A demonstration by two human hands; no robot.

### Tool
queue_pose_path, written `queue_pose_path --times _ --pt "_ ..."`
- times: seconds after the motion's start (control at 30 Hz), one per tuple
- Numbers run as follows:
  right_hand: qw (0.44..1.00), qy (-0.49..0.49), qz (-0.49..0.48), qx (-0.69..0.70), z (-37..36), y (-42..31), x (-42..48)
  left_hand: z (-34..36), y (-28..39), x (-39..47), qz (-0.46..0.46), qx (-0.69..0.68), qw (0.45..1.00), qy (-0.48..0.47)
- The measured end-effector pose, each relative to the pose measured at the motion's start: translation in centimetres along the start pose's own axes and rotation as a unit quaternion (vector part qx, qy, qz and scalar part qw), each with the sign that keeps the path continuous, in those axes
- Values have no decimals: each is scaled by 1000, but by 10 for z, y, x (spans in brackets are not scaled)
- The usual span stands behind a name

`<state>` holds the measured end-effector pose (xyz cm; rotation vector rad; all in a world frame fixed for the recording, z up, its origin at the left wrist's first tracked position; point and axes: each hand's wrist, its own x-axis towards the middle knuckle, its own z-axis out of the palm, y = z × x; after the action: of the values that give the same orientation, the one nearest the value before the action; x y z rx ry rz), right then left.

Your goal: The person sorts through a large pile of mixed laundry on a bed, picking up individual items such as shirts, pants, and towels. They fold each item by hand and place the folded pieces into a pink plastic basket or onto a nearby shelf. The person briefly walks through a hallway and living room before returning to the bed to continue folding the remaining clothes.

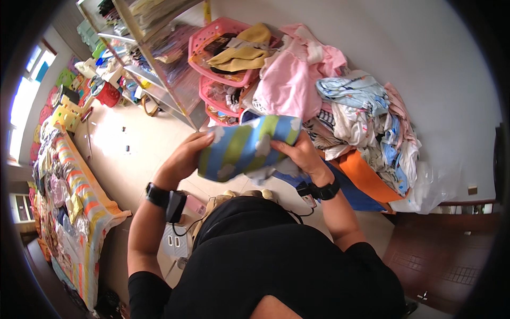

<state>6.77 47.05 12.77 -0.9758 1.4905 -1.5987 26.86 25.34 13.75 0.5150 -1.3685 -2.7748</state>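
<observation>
Between my two hands is a piece of knitted cloth (243, 147) with blue and green stripes and white and grey cloud shapes. My left hand (187, 153) grips its left edge, the thumb lying on top. On the other side my right hand (301, 155) pinches the right edge. Some pale grey material hangs below the cloth near my right hand; whether it belongs to the same piece I cannot tell. Past the cloth rises a large heap of clothes, with a pink garment (293, 87) and a light blue printed garment (352, 91) on top.
Stacked pink plastic baskets (195, 52) holding clothing stand left of the heap. A metal shelf (159, 71) carries bagged items. To the left, a table with a striped cloth (85, 207) bears many garments. An orange panel (364, 175) and clear plastic bag (430, 191) lie right. A brown door (434, 255) is behind.
</observation>
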Motion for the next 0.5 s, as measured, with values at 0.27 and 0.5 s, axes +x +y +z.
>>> queue_pose_path --times 0.27,0.5 --pt "995 36 77 49 25 22 0 -16 -15 -16 146 48 988 30" --pt "970 52 201 126 60 37 24 -68 -31 -26 242 244 915 210"
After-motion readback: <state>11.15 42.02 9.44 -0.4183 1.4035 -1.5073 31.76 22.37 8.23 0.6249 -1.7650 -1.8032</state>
